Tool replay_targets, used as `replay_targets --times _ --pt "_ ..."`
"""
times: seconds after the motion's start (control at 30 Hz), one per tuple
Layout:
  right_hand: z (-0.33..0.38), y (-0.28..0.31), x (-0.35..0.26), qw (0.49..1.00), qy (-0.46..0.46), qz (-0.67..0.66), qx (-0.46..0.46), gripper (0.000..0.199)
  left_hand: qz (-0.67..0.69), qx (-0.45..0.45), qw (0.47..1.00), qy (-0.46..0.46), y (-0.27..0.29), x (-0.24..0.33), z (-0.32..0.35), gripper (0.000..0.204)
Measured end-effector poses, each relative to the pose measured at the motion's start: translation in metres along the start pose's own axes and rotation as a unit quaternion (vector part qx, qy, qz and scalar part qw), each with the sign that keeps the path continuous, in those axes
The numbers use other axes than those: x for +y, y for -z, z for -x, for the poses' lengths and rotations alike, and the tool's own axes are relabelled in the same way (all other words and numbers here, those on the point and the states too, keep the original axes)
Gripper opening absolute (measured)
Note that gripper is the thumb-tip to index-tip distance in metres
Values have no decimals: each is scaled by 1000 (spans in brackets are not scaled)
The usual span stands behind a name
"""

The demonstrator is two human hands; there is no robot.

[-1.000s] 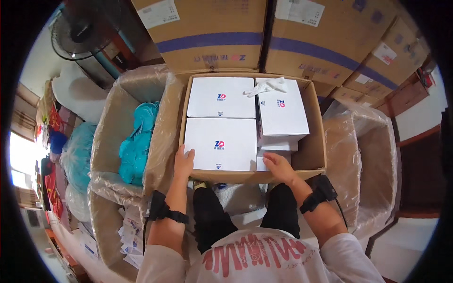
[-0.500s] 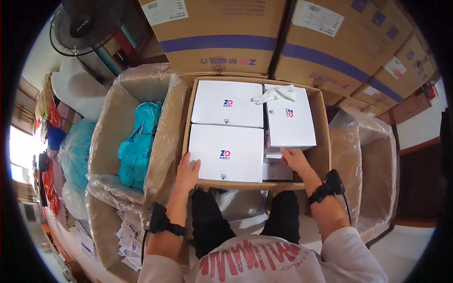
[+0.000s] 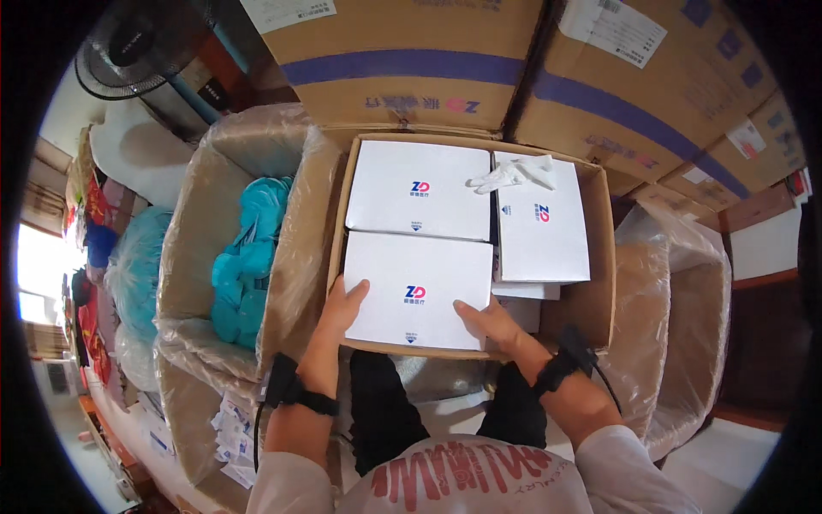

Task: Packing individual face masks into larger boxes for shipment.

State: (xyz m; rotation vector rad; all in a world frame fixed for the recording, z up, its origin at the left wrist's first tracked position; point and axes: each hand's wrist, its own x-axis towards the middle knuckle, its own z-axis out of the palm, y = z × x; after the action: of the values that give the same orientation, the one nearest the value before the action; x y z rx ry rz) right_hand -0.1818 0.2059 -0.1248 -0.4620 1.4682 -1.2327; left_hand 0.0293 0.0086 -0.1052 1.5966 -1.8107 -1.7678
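My left hand (image 3: 344, 307) grips the left side of the near white box (image 3: 377, 270), thumb on its top and fingers hidden down the side. My right hand (image 3: 486, 320) holds the same box at its right side, thumb also on top. The box lies flat in an open brown carton (image 3: 610, 248), close to the carton's front wall. Behind it sits another white box (image 3: 385, 176). A third white box (image 3: 544, 248) stands higher on the right, with a crumpled white glove (image 3: 518, 174) on its far end. More white boxes (image 3: 521, 313) show partly beneath it.
Left stands a plastic-lined carton (image 3: 295, 283) with blue-green items (image 3: 248, 265). Another lined carton (image 3: 698, 317) is at the right. Large sealed cartons (image 3: 419, 38) rise behind. A black fan (image 3: 128, 43) stands far left; loose printed papers (image 3: 233, 433) lie lower left.
My right hand has moved left from beside the right-hand box to the near box's right edge. My left hand stays at its left edge, thumb now further over the top.
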Motion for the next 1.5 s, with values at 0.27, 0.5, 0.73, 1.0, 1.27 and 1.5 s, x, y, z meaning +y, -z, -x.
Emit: replay_targets --times 0.27,0.5,0.73,1.0,1.27,1.5 --pt "49 7 -72 999 -30 20 -32 64 2 -68 996 -50 27 94 81 46" --pt "106 -5 -141 983 78 167 -19 63 217 -9 969 -118 49 85 147 63" --pt "129 -37 -153 954 107 258 -108 82 263 49 962 -57 93 58 202 55" --pt "105 -48 -108 946 95 232 -208 76 321 66 945 -25 120 -9 212 54" --pt "-73 107 -114 816 233 482 218 51 263 106 959 8 134 -35 201 60" --pt "-129 132 -127 620 228 705 259 53 319 71 945 -6 128 -37 205 66"
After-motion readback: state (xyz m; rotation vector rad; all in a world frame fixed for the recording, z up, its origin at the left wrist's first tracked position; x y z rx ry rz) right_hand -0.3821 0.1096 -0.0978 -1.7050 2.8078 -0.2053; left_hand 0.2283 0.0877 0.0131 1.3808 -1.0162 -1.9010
